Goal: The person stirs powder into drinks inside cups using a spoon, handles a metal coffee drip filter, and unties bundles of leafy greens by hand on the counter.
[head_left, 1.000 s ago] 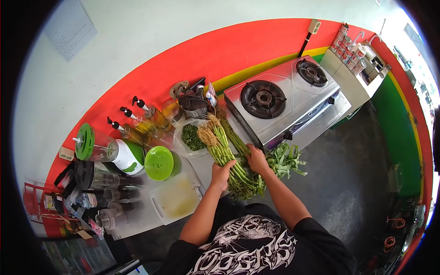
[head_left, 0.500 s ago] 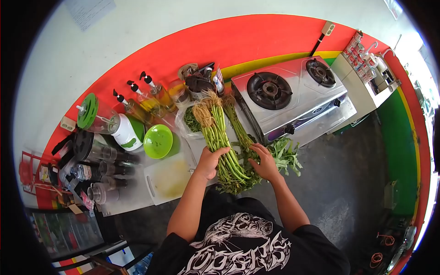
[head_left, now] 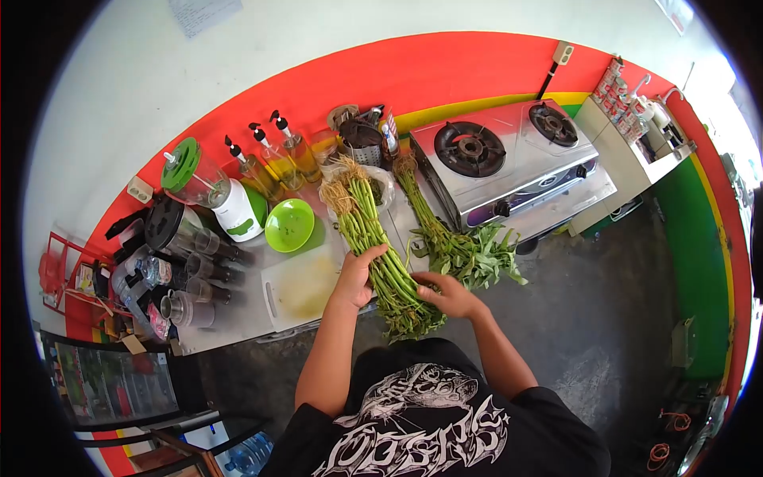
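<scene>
In my left hand (head_left: 354,280) is a thick bunch of leafy greens (head_left: 380,253) that looks like water spinach, with long green stems. Its pale roots (head_left: 337,195) point away from me and its leaves hang over the counter's front edge. The fingers of my left hand are wrapped round the stems, the thumb on top. My right hand (head_left: 451,297) grips the right side of the same bunch near the leaves; some of its fingers are hidden. To the right, a second bunch of greens (head_left: 445,237) lies on the counter beside the stove, touched by neither hand.
A two-burner gas stove (head_left: 509,163) stands at right. Left of the greens are a white cutting board (head_left: 296,290), a green bowl (head_left: 289,226), a blender (head_left: 234,208) and several pump bottles (head_left: 298,155). Behind the roots sits a plastic bag (head_left: 386,191).
My right hand has moved from beside the second bunch onto the leafy part of the held bunch. The held bunch has shifted away from the second bunch, which now shows more fully.
</scene>
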Demonstrator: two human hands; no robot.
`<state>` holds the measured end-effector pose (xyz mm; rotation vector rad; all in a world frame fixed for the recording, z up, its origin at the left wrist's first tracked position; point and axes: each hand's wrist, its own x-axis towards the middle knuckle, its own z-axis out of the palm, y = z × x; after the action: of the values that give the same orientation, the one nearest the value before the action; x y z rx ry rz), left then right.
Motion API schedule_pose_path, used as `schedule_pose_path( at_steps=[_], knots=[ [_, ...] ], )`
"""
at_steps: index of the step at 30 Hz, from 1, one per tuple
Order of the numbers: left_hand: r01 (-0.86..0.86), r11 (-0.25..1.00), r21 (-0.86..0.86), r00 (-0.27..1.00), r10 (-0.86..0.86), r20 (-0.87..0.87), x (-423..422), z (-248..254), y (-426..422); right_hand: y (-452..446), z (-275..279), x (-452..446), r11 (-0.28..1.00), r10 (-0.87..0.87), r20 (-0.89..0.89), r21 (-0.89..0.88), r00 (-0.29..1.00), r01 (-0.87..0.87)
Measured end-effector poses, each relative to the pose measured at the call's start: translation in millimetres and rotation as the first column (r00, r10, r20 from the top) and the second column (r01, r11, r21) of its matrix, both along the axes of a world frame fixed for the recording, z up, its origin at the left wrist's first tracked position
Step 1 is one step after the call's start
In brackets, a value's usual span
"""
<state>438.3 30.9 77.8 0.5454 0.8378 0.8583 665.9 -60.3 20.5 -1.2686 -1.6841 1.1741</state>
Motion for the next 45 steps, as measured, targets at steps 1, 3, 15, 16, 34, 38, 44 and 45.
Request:
schedule_pose_path(
  at_steps=[1,3,15,16,34,38,44,45],
  knots=[
    [-0.013,1.0,0.006,1.0,0.013,-0.001,2,0,-2,-8,6,-6,0.996,0.027,0.003,-0.087,1.0,-0.027],
    [0.01,1.0,0.016,1.0,-0.01,0.002,0,-4,-4,-21,13,-20,0.993,0.027,-0.029,-0.116,0.999,-0.03],
    [0.119,0.99,-0.075,0.993,-0.118,0.02,-2,-28,-29,-66,77,-31,0.951,-0.305,0.408,0.082,0.86,0.299],
    [0.125,0.989,-0.074,0.992,-0.123,0.024,4,-32,-30,-72,86,-32,0.943,-0.323,0.461,0.084,0.826,0.322],
    [0.245,0.963,-0.109,0.969,-0.239,0.068,95,-22,53,24,62,43,0.951,-0.302,0.225,0.008,0.927,0.308],
    [0.179,0.98,-0.092,0.984,-0.181,-0.006,83,-28,62,41,61,55,0.953,-0.296,0.339,0.051,0.893,0.297],
    [0.098,0.986,-0.137,0.995,-0.097,0.014,60,-40,82,77,43,48,0.947,-0.32,0.605,0.192,0.729,0.257],
    [0.108,0.985,-0.138,0.994,-0.103,0.041,52,-48,87,86,34,47,0.944,-0.329,0.626,0.198,0.707,0.264]
  ],
)
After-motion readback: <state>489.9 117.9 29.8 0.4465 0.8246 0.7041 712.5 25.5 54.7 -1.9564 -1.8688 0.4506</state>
